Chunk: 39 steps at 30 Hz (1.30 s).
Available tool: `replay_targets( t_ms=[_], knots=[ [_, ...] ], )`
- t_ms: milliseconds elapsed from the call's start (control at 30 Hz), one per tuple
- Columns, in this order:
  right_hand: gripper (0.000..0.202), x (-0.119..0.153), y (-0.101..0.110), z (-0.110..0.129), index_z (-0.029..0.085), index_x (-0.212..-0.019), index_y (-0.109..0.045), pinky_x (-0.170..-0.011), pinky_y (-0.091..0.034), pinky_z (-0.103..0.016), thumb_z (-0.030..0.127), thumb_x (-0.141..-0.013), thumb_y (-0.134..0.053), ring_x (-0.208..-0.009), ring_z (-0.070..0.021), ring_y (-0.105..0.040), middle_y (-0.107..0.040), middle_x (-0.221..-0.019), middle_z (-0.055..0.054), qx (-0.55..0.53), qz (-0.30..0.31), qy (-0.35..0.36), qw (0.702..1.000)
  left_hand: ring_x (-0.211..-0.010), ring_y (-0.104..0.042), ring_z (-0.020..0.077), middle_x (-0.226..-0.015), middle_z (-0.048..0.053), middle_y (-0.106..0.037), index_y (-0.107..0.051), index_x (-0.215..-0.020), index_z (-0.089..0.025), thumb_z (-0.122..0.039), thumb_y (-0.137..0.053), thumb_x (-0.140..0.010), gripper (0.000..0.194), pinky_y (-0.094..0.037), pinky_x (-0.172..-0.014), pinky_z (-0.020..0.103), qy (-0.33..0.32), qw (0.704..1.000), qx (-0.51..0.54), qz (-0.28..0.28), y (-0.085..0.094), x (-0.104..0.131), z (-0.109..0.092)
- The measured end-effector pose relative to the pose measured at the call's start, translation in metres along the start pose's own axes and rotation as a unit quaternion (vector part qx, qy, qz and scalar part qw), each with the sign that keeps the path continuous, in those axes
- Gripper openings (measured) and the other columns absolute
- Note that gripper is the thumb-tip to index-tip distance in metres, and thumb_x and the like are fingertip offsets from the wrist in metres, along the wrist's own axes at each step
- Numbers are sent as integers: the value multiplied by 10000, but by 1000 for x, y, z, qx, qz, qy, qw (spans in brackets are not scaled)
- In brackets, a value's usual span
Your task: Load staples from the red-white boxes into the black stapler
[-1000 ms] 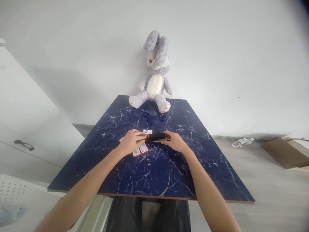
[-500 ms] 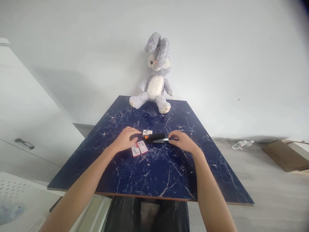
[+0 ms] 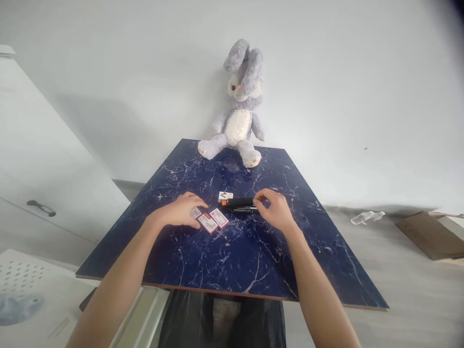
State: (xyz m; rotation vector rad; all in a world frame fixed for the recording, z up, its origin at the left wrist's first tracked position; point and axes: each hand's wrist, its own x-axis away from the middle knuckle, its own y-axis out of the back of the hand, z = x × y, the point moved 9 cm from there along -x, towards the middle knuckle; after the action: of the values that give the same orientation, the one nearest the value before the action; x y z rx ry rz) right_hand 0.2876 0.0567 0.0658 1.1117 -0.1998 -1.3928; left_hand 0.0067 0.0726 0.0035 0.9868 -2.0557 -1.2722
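Observation:
My left hand (image 3: 183, 210) is closed around the left end of a red-and-white packet (image 3: 208, 223), thumb on the near side and fingers on the far side. A second white card-like packet with a red border (image 3: 219, 218) lies against its right side. My right hand (image 3: 274, 208) has curled fingers at the right end of a long black object with an orange tip (image 3: 237, 203); its kind is unclear. Just on the near side of that lies a slim black and silver object (image 3: 243, 210), partly hidden by my right hand. A small white box with a dark picture (image 3: 225, 195) lies behind the orange tip.
A grey plush rabbit (image 3: 239, 106) sits at the far edge of the blue marbled table (image 3: 232, 261). A white cabinet (image 3: 39, 159) stands at the left. On the floor at right are a clear plastic bottle (image 3: 366, 217) and a cardboard box (image 3: 427, 234).
My left hand has moved left and closed on the red-and-white packet, which now lies turned. My right hand has shifted from the silver part to the black object's end. The view tilted slightly.

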Motion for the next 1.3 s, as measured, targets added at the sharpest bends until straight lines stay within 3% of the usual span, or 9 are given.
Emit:
replay_targets(
  t_ms=[233, 333, 467, 567, 767, 933, 1100, 1200, 1300],
  knots=[
    [110, 3, -16, 8, 222, -882, -651, -778, -528, -328, 262, -887, -548, -777, -197, -645, -689, -843, -45, -21, -6, 10, 1000, -905, -658, 236, -1075, 57, -694, -736, -1137, -297, -520, -679, -822, 390, -488, -765, 306, 67, 996, 36, -49, 28, 9, 26],
    [151, 6, -27, 21, 226, -1003, -659, -799, -548, -340, 282, -910, -554, -799, -193, -652, -690, -917, -51, -54, 0, 27, 998, -872, -665, 205, -1097, 62, -683, -689, -1248, -289, -550, -536, -930, 439, -504, -748, 298, 35, 990, 95, -102, 34, 2, 0],
    [350, 12, -52, 54, 265, -1271, -583, -849, -569, -347, 321, -926, -591, -970, -199, -651, -637, -1215, -79, -135, 39, 93, 986, -824, -676, 187, -1063, 60, -707, -689, -1216, -242, -535, -533, -942, 430, -517, -696, 283, -15, 972, 223, -71, 16, -8, -43],
    [396, 17, -68, 67, 280, -1335, -535, -849, -574, -349, 327, -945, -586, -960, -192, -650, -635, -1206, -74, -163, 55, 106, 979, -694, -651, 169, -845, 37, -719, -716, -1066, -204, -538, -502, -955, 412, -476, -616, 267, -12, 966, 252, -61, 10, -10, -52],
    [359, 25, -99, 86, 234, -1248, -604, -910, -533, -440, 416, -939, -602, -1029, -274, -614, -630, -1170, -129, -19, 56, 97, 994, -551, -503, 148, -609, 0, -597, -658, -762, -197, -542, -407, -981, 480, -339, -562, 277, 105, 963, 55, -242, 41, -3, 3],
    [378, 40, -130, 122, 198, -1232, -658, -1043, -417, -546, 408, -919, -637, -1282, -363, -452, -584, -1339, -155, 70, 142, 227, 961, -769, -570, 214, -715, 65, -631, -635, -616, -177, -482, -401, -984, 533, -422, -841, 375, 87, 978, -44, -184, 23, -14, 21],
    [346, 50, -124, 122, 245, -1272, -645, -995, -462, -463, 301, -932, -611, -1115, -275, -569, -717, -1067, -81, -9, 202, 263, 943, -1362, -336, 390, -1373, 93, -579, -780, -885, -243, -502, -718, -793, 281, -264, -1130, 554, 19, 988, 2, -151, 13, -13, 17],
    [455, 37, -102, 107, 245, -1340, -588, -925, -520, -406, 281, -891, -652, -1000, -239, -633, -710, -1110, -81, -82, 141, 199, 966, -1286, -464, 352, -1330, 120, -601, -759, -994, -222, -502, -704, -817, 335, -360, -1099, 523, 3, 972, 128, -195, 27, -8, 7],
    [476, 21, -76, 84, 253, -1350, -574, -907, -543, -386, 280, -883, -661, -1027, -238, -658, -683, -1205, -96, -121, 42, 108, 986, -1003, -664, 260, -1186, 124, -681, -704, -1150, -206, -475, -580, -929, 369, -531, -889, 408, -18, 918, 376, -126, 19, -11, -13]
  ],
)
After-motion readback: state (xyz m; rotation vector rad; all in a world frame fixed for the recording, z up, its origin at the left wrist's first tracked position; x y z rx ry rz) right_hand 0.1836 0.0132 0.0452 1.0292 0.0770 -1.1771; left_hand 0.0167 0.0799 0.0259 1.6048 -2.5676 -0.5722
